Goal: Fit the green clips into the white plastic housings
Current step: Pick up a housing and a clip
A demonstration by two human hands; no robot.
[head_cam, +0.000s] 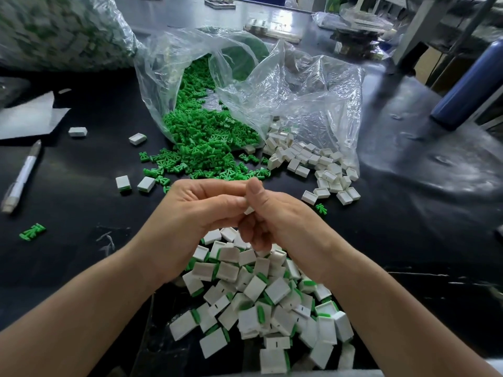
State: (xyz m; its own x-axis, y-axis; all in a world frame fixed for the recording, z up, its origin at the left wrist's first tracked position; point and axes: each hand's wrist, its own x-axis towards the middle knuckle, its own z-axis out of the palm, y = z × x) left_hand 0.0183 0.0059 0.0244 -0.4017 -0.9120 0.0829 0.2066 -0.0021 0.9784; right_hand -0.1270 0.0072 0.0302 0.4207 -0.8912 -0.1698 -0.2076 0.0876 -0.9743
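Head view: left hand (196,210) and right hand (275,219) meet above the tabletop (81,191), fingers of both curled narrow, pinching one white housing (249,211). Any clip in it is hidden.

Judgement: square the clip to the slot, then press flush.

Green clips (206,142) spill from a clear bag (299,85). Empty housings (313,161) right, finished pile (261,295) nearest. Tabletop dark and glossy; pen (23,175) left.

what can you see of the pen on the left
The pen has a white barrel, looks plastic, with a grey tapered end pointing away from the person and a greyish near end. It lies flat, slanted, on the black table near a white sheet; nothing touches it.
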